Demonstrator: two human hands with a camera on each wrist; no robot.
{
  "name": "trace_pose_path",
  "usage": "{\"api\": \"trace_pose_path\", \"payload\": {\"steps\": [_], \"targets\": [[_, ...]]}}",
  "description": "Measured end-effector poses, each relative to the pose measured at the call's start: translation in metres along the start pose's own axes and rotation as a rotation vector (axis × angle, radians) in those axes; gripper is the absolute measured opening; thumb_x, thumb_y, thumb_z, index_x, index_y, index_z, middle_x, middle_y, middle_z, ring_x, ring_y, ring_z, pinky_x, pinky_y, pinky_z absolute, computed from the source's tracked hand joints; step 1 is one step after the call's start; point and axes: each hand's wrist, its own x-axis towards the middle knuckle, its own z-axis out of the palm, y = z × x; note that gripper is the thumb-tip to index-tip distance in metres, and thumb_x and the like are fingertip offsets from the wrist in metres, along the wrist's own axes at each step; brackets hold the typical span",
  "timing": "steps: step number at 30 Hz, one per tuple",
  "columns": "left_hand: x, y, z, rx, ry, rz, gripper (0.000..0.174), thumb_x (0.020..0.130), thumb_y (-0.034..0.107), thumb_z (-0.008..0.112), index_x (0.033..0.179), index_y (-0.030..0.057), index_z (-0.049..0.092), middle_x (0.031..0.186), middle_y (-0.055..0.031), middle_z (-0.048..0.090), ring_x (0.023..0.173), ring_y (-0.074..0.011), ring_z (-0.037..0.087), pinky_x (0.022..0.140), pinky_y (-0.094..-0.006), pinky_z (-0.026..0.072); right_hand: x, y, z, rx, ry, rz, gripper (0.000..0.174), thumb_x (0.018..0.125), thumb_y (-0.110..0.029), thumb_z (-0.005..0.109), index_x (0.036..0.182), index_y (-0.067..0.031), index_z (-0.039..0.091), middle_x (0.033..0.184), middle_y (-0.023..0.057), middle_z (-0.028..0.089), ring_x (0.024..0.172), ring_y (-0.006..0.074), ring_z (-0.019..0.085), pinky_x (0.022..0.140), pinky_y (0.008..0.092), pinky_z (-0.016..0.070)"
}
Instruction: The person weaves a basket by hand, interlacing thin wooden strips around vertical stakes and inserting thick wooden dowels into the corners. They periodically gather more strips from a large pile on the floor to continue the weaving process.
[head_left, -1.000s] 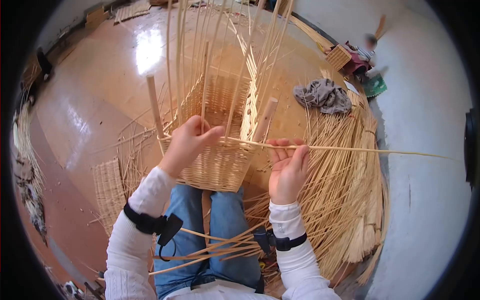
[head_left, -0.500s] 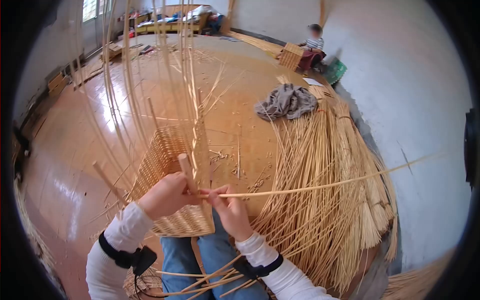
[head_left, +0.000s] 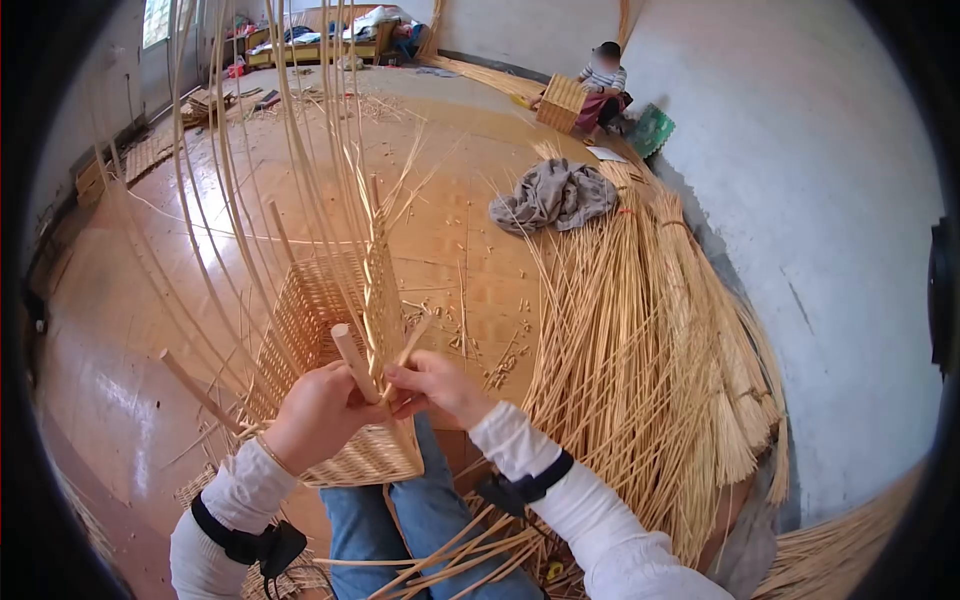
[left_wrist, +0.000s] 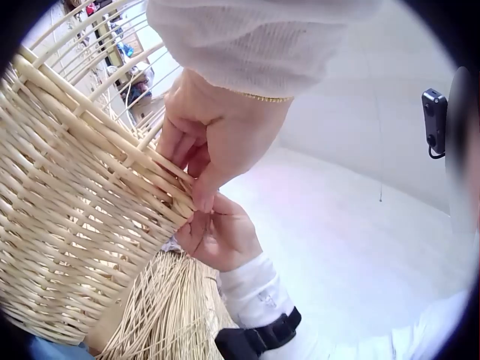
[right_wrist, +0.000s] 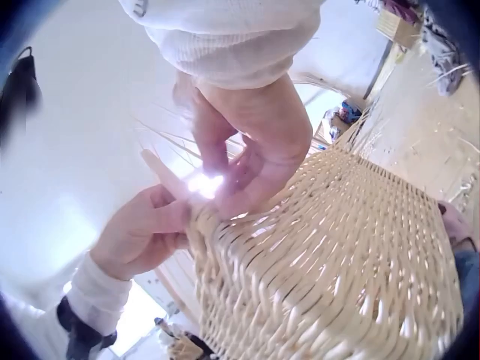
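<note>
A woven wicker basket point(head_left: 365, 458) rests on the person's lap, with tall thin stakes rising from it and a thick wooden post point(head_left: 354, 362) at its near right corner. At that corner my left hand point(head_left: 318, 415) grips the rim, its thumb pressed on the weave in the left wrist view. Just right of the post, my right hand point(head_left: 440, 386) pinches a wicker rod point(head_left: 412, 340), which now points away from me. Both hands' fingertips meet at the corner, and in the right wrist view the right fingers point(right_wrist: 217, 154) are partly lost in glare.
A large heap of wicker rods point(head_left: 630, 370) lies to the right along the wall, with a grey cloth point(head_left: 556, 196) at its far end. Loose rods point(head_left: 450, 560) cross the lap. Farther back, a person point(head_left: 605, 85) sits with a woven panel point(head_left: 561, 103).
My right hand has come in from the right to the corner post, and the rod has swung from pointing right to pointing away. The basket has turned, and the head view has lifted.
</note>
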Motion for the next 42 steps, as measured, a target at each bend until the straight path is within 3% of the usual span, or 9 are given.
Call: {"api": "trace_pose_path", "payload": {"steps": [3, 6, 19, 24, 31, 33, 35, 38, 42], "targets": [[-0.010, 0.010, -0.007, 0.053, -0.014, 0.016, 0.022, 0.076, 0.014, 0.077, 0.092, 0.0020, 0.069, 0.083, -0.0133, 0.065, 0.075, -0.0272, 0.068, 0.067, -0.0356, 0.0528, 0.022, -0.017, 0.004, -0.247, -0.257, 0.076, 0.043, 0.089, -0.044, 0.069, 0.086, -0.0033, 0.058, 0.075, 0.0057, 0.063, 0.061, 0.0139, 0.065, 0.055, 0.0287, 0.0573], [-0.022, 0.014, -0.005, 0.139, -0.024, 0.070, 0.020, 0.075, 0.014, 0.076, 0.091, 0.0031, 0.069, 0.082, -0.0136, 0.065, 0.075, -0.0278, 0.068, 0.067, -0.0359, 0.0532, 0.011, -0.022, 0.011, -0.319, -0.304, 0.142, 0.042, 0.089, -0.045, 0.069, 0.087, -0.0039, 0.058, 0.072, 0.0042, 0.060, 0.061, 0.0144, 0.066, 0.055, 0.0292, 0.0578], [-0.096, 0.024, 0.010, 0.116, -0.108, 0.339, 0.016, 0.076, 0.005, 0.078, 0.088, -0.0012, 0.070, 0.085, -0.0110, 0.067, 0.078, -0.0220, 0.064, 0.074, -0.0320, 0.0514, -0.090, 0.036, 0.066, -0.311, -0.051, -0.162, 0.041, 0.095, -0.040, 0.063, 0.090, 0.0007, 0.058, 0.072, 0.0050, 0.065, 0.062, 0.0119, 0.064, 0.056, 0.0257, 0.0524], [-0.108, -0.023, 0.027, -0.244, 0.172, 0.021, 0.017, 0.081, -0.001, 0.071, 0.096, -0.0022, 0.064, 0.088, -0.0043, 0.066, 0.084, -0.0139, 0.062, 0.074, -0.0298, 0.0504, -0.071, 0.049, 0.084, -0.528, 0.122, -0.304, 0.051, 0.101, -0.041, 0.048, 0.077, 0.0020, 0.060, 0.060, 0.0076, 0.062, 0.053, 0.0160, 0.064, 0.050, 0.0302, 0.0501], [-0.102, -0.040, 0.026, -0.521, 0.328, -0.166, 0.014, 0.079, -0.002, 0.072, 0.090, -0.0020, 0.062, 0.086, -0.0045, 0.065, 0.077, -0.0128, 0.061, 0.069, -0.0261, 0.0501, -0.045, 0.034, 0.073, -0.054, -0.062, 0.142, 0.034, 0.100, -0.034, 0.052, 0.088, -0.0030, 0.060, 0.082, 0.0070, 0.068, 0.067, 0.0197, 0.069, 0.064, 0.0323, 0.0588], [-0.097, -0.047, 0.029, -0.570, 0.305, -0.176, 0.013, 0.080, 0.002, 0.073, 0.085, -0.0022, 0.061, 0.080, -0.0034, 0.065, 0.071, -0.0094, 0.059, 0.065, -0.0246, 0.0480, -0.053, 0.016, 0.054, 0.217, 0.002, 0.076, 0.020, 0.097, -0.022, 0.057, 0.101, -0.0034, 0.052, 0.094, 0.0123, 0.068, 0.074, 0.0221, 0.070, 0.067, 0.0354, 0.0600], [-0.093, -0.043, 0.027, -0.549, 0.307, -0.193, 0.014, 0.080, 0.003, 0.074, 0.084, -0.0025, 0.061, 0.077, -0.0028, 0.064, 0.069, -0.0088, 0.058, 0.062, -0.0243, 0.0464, -0.049, 0.003, 0.018, 0.358, 0.095, -0.084, 0.037, 0.092, -0.005, 0.061, 0.114, -0.0100, 0.031, 0.099, 0.0176, 0.066, 0.082, 0.0238, 0.069, 0.072, 0.0385, 0.0600], [-0.095, -0.060, 0.026, -0.484, 0.336, -0.193, 0.017, 0.080, 0.009, 0.075, 0.079, -0.0024, 0.063, 0.070, -0.0014, 0.063, 0.065, -0.0071, 0.056, 0.056, -0.0242, 0.0431, -0.044, 0.002, 0.013, 0.271, 0.016, -0.194, 0.039, 0.093, -0.003, 0.058, 0.120, -0.0097, 0.030, 0.100, 0.0144, 0.068, 0.081, 0.0200, 0.069, 0.070, 0.0328, 0.0593], [-0.096, -0.065, 0.043, -0.458, 0.469, -0.141, 0.022, 0.083, 0.016, 0.075, 0.076, -0.0024, 0.065, 0.062, -0.0008, 0.060, 0.058, -0.0075, 0.052, 0.053, -0.0268, 0.0414, -0.041, -0.019, 0.057, -0.286, 0.106, -0.590, 0.030, 0.097, -0.010, 0.057, 0.116, -0.0105, 0.034, 0.108, 0.0190, 0.064, 0.088, 0.0240, 0.068, 0.077, 0.0347, 0.0571]]}}
